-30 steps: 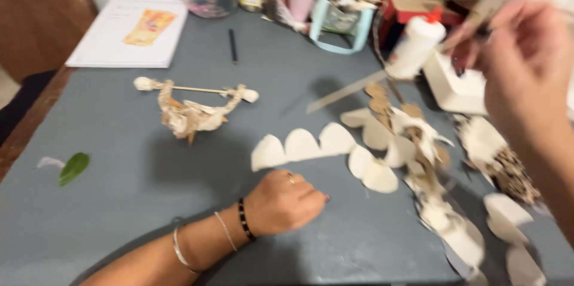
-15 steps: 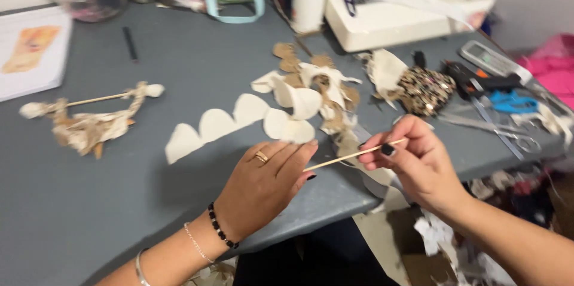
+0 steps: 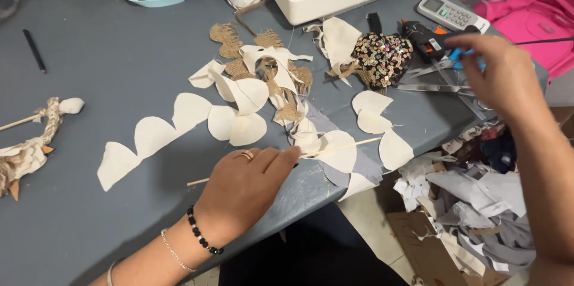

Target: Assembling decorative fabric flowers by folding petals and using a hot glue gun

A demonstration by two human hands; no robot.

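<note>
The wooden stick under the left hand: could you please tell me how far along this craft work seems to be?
Done: many cream fabric petals lie cut on the grey table. In hand: the left hand pins the wooden stick to the table, while the right hand reaches over the scissors and glue gun. Left: the petals and burlap pieces lie loose, none on the stick.

At frame centre, a thin pale wooden stick (image 3: 335,148) is looking smooth and matt. The cream scalloped cloth pieces (image 3: 156,136) left of it are appearing soft and dull, lying on the matt grey table (image 3: 107,53). Upper centre, brown burlap scraps (image 3: 230,47) are looking coarse; the sequinned fabric patch (image 3: 381,53) is glinting, and the metal scissors (image 3: 439,87) at right are shining.
</note>
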